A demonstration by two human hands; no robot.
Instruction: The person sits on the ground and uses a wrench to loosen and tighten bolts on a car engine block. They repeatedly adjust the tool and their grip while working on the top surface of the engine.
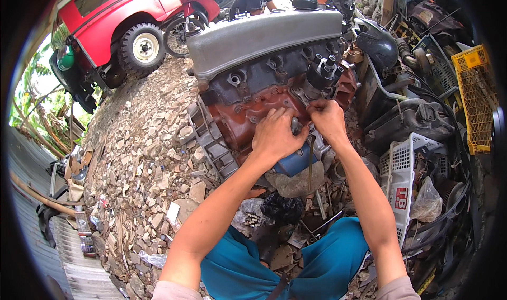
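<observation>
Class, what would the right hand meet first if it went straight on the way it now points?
Probably the black distributor, just beyond the right hand in the picture, though the exact gap is unclear.

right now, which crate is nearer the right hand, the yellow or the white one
The white crate: it sits closer to the right hand, while the yellow crate is farther out, by the picture's right rim.

Showed matt, painted metal on the engine (248, 110), rough stones (132, 136) left of it, smooth plastic on the crate (405, 168) to its right, matt cloth on the trousers (227, 263) below it.
</observation>
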